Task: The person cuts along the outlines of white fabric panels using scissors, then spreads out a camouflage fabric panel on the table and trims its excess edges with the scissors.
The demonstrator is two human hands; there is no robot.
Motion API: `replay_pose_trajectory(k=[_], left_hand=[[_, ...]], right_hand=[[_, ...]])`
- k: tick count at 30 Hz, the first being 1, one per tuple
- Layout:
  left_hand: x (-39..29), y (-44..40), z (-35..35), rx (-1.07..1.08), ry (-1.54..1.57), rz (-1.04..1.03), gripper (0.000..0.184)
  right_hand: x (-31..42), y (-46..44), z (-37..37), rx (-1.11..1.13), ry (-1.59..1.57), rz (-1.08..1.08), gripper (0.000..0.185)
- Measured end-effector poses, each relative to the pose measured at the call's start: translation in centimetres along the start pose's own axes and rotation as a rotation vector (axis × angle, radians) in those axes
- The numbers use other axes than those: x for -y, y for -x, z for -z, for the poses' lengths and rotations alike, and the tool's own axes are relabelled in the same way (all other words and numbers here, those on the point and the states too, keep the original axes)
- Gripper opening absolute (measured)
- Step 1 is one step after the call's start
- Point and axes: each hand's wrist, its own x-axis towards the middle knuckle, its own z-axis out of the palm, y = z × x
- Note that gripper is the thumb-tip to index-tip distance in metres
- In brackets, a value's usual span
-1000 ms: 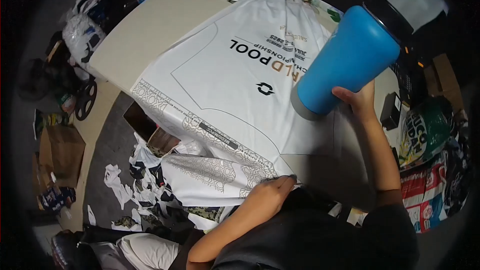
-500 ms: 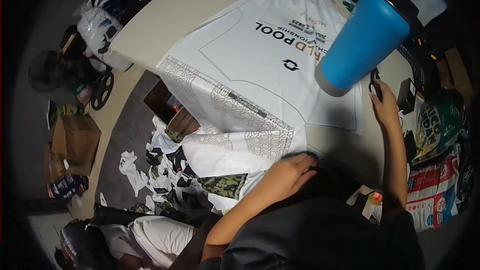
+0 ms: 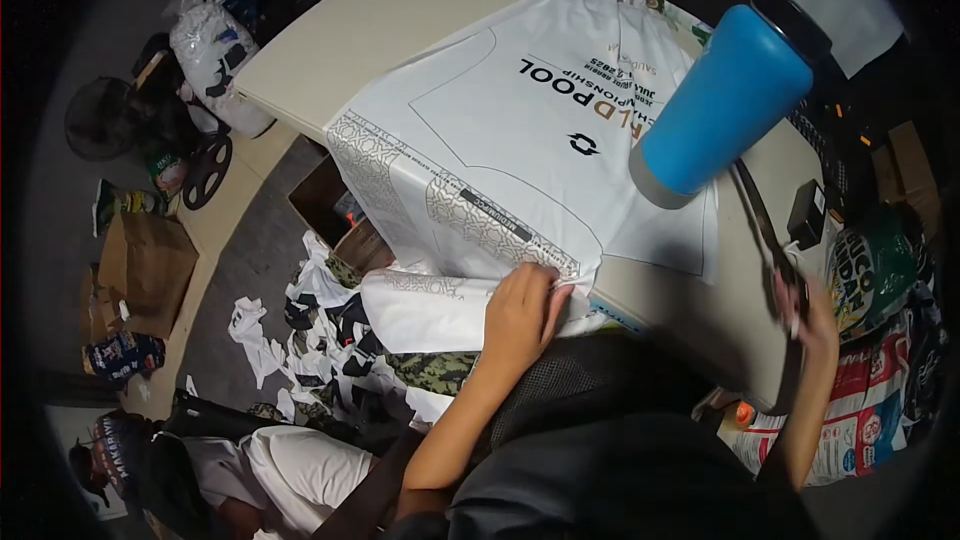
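A white printed fabric panel (image 3: 540,170) drapes over the table, with outlined pattern shapes, lettering and a grey patterned border along its near edge. My left hand (image 3: 522,312) is closed on that border near the table's corner, thumb and fingers pinching the cloth. To the right, my right hand (image 3: 808,320) is wrapped round the handles of a pair of scissors (image 3: 766,220), whose dark blades point away from me over the tabletop. A blue tumbler (image 3: 728,100) with a black lid stands on the right part of the fabric.
The beige table (image 3: 350,30) curves around on the left. White and camouflage scraps (image 3: 340,350) litter the floor beside a cardboard box (image 3: 335,210). A small black box (image 3: 808,212) sits at the table's right edge. A seated person (image 3: 290,470) is at lower left.
My left hand has moved up from below the table's corner onto the fabric's edge and grips it. My right hand has lifted the scissors from beside the tumbler and drawn them toward me.
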Motion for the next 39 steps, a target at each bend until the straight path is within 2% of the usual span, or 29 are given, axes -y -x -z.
replay_pose_trajectory(k=[2,3,5,6,10,12,13,15,16,20,22,23,25,30,39], left_hand=[[0.1,0.2,0.1,0.028,0.012,0.014,0.014],[-0.1,0.5,0.0,0.064,0.026,0.023,0.014],[-0.9,1.2,-0.5,0.139,0.067,0.036,0.015],[-1.5,1.6,-0.9,0.15,0.087,0.044,0.015],[-3.4,1.1,-1.4,-0.081,-0.044,-0.233,0.02],[-3.7,0.9,-1.8,-0.094,-0.06,-0.261,0.02],[-3.9,1.0,-2.0,-0.103,-0.079,-0.287,0.02],[-4.3,1.0,-2.3,-0.127,-0.121,-0.342,0.02],[-4.4,1.0,-2.4,-0.133,-0.124,-0.342,0.02],[-4.4,1.6,-2.6,0.005,-0.153,-0.253,0.022],[-4.6,1.7,-2.4,0.028,-0.163,-0.252,0.023],[-4.7,1.6,-2.3,0.044,-0.172,-0.25,0.023],[-4.9,1.3,-2.0,0.066,-0.191,-0.241,0.024],[-5.0,1.0,-1.5,0.026,-0.203,-0.213,0.024],[-4.8,1.3,-1.4,0.026,-0.147,-0.188,0.024]], right_hand=[[-1.4,6.2,0.9,0.059,0.111,0.05,0.022],[-3.1,9.0,-1.2,-0.399,-0.188,0.114,0.027],[-4.1,12.0,1.2,0.346,-0.241,0.103,0.035],[-4.0,12.9,1.1,0.327,-0.231,0.092,0.035],[-2.4,12.6,-4.5,0.008,0.038,-0.531,0.014],[-1.9,12.3,-5.7,-0.148,0.168,-0.826,0.008],[-3.2,11.8,-4.2,-0.149,0.171,-0.825,0.008],[-6.8,9.9,-0.3,0.36,0.602,-0.229,0.013],[-6.5,9.7,-0.3,0.364,0.605,-0.224,0.013],[-4.7,8.0,-2.7,0.658,0.168,-0.521,0.037],[-4.6,7.3,-6.0,0.506,0.353,-0.611,0.048],[-4.6,7.4,-7.3,0.502,0.35,-0.61,0.048],[-4.6,7.4,-9.1,0.417,-0.107,-0.62,0.047],[-8.1,7.1,-9.3,0.62,-0.167,-0.41,0.034],[-7.3,8.0,-13.7,0.614,-0.189,-0.456,0.026]])
